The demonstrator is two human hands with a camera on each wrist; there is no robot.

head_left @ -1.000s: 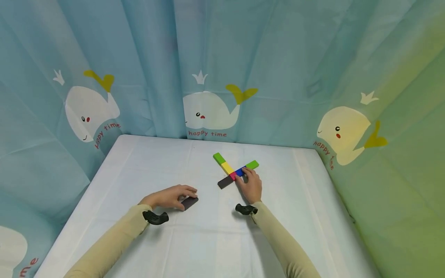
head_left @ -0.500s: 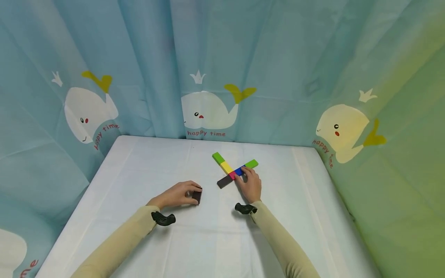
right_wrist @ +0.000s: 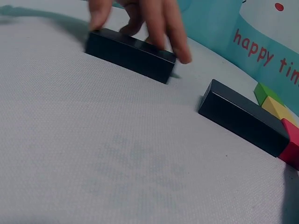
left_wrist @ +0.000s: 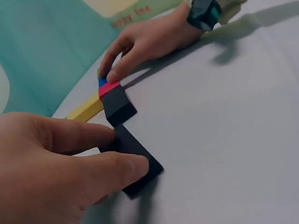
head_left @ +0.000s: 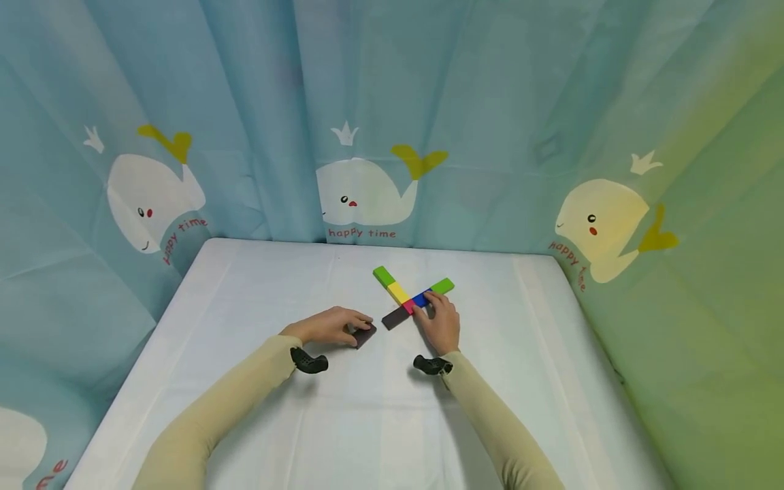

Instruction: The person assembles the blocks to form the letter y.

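Note:
My left hand (head_left: 331,326) pinches a loose black rectangular block (head_left: 366,335) between thumb and fingers, low over the white table. In the right wrist view that held block (right_wrist: 128,55) lies apart from a second black block (right_wrist: 243,116). The second one ends a slanting row with a red block (head_left: 408,307), a blue block (head_left: 420,300) and a green block (head_left: 443,286). From the red block a yellow block (head_left: 399,293) and another green block (head_left: 383,275) branch off to the back left. My right hand (head_left: 442,324) pinches the blue block, its thumb beside the red one.
A white cloth covers the table (head_left: 520,381). Behind and at both sides hangs a blue-green curtain (head_left: 478,122) printed with white whales. Each wrist wears a black device, the left one (head_left: 309,361) and the right one (head_left: 433,365) both close over the cloth.
My left hand has picked at the loose black block, turned it and carried it right and away from me, close to the row. My right hand and the joined blocks have stayed put.

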